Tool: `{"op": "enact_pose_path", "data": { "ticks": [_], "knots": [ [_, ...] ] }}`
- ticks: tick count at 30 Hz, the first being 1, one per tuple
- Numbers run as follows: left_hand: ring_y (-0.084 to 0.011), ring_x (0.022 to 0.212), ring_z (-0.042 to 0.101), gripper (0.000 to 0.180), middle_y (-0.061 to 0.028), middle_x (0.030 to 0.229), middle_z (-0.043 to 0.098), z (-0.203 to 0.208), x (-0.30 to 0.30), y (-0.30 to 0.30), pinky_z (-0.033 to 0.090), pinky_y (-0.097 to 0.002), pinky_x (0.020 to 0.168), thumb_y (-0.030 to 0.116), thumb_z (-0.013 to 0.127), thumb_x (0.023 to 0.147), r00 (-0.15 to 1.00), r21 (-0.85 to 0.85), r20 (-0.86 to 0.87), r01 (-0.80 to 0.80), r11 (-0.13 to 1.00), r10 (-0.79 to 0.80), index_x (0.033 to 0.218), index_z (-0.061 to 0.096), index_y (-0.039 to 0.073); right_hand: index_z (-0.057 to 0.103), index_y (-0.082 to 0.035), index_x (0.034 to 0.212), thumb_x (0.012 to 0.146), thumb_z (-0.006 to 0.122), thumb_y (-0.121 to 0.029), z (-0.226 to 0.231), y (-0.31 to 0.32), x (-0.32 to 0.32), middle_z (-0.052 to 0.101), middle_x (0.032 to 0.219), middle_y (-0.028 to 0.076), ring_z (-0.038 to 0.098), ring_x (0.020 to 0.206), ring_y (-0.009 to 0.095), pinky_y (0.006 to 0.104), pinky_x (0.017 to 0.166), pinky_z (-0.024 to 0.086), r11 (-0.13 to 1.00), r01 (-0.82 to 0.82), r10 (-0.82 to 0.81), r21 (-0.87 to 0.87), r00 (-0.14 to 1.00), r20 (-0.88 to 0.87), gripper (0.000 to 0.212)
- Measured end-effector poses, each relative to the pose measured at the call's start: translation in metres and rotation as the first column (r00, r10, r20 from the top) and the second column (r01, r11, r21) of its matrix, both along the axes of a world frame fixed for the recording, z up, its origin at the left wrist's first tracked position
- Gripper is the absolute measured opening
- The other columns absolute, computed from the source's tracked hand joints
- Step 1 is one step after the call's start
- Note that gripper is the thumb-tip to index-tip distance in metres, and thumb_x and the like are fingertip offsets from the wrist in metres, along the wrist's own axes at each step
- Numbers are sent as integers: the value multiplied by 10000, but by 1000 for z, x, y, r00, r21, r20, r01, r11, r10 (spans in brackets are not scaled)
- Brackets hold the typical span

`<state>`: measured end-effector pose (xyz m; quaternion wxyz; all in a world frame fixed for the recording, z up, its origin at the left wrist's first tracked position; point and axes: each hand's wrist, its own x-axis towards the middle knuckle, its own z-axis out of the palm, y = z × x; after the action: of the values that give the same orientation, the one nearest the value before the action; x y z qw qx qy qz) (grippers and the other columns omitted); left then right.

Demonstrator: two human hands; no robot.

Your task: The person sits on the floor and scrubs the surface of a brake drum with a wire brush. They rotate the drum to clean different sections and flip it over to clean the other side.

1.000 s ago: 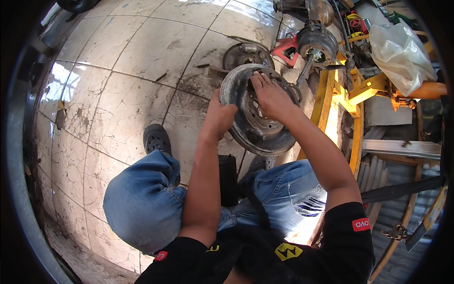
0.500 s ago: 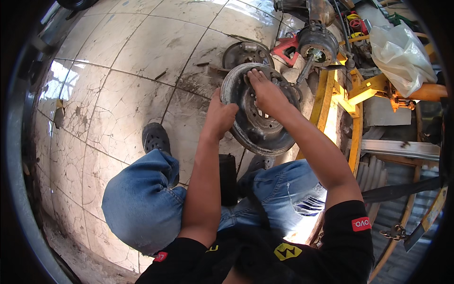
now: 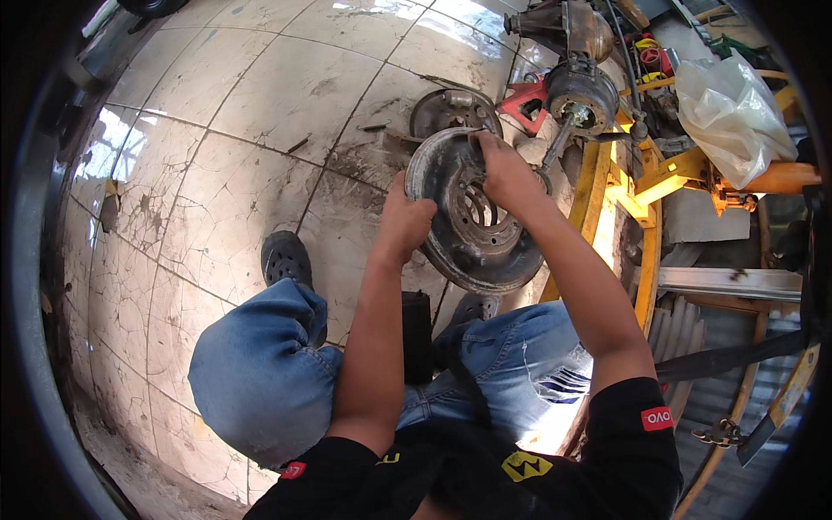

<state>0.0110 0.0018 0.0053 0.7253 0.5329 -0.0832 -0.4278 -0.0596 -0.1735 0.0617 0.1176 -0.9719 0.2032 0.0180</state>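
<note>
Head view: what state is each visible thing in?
Round black metal wheel part: scuffed, held by left hand, touched by right hand.
Dark round metal plate: partly hidden.
Translucent white plastic bag: crumpled.
Faded blue denim jeans: torn on right leg.
Cream square floor tiles: cracked, stained.

The floor (image 3: 234,95) consists of pale tiles with dark joints, surface cracks and dirt patches. A red stand (image 3: 523,105) rests on it. Immediately left of the stand lies a round dark plate (image 3: 431,113). Farther left of the stand lie two short dark strips (image 3: 298,145). A dark clog (image 3: 286,258) is positioned lower left of the stand.
</note>
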Motion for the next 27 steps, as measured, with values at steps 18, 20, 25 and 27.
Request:
{"op": "enact_pose_path", "data": {
  "ticks": [18,20,25,27],
  "knots": [
    [-220,888,619,621,-145,1048,619,3,0,6,498,-312,801,-1,538,706,1000,28,11,-13,1000,13,1316,424,-38,382,70,1357,824,492,-9,-26,16,-3,390,1420,265,425,1295,392,417,1080,377,949,-239,225,-206,970,-88,549],
    [-219,883,618,625,-142,1047,619,21,-3,6,496,-311,802,-1,539,703,1000,39,17,4,999,-5,1316,424,-39,375,79,1357,800,513,0,-38,9,-5,386,1418,275,415,1302,392,417,1091,362,937,-239,221,-255,971,-95,579],
    [-225,885,618,555,-155,1033,617,15,-2,5,499,-314,789,-12,498,709,999,33,32,-25,999,24,1258,435,-58,355,95,1363,776,543,6,-34,8,-1,386,1408,293,408,1311,373,411,1108,342,942,-212,186,-261,975,-120,623],
    [-226,882,616,524,-160,1016,616,8,-2,6,498,-316,788,-13,481,708,999,11,31,-34,999,34,1228,441,-70,362,91,1365,848,461,-40,-30,20,3,398,1408,283,432,1292,391,431,1079,373,936,-180,138,-301,978,-156,543]
  ]
}}
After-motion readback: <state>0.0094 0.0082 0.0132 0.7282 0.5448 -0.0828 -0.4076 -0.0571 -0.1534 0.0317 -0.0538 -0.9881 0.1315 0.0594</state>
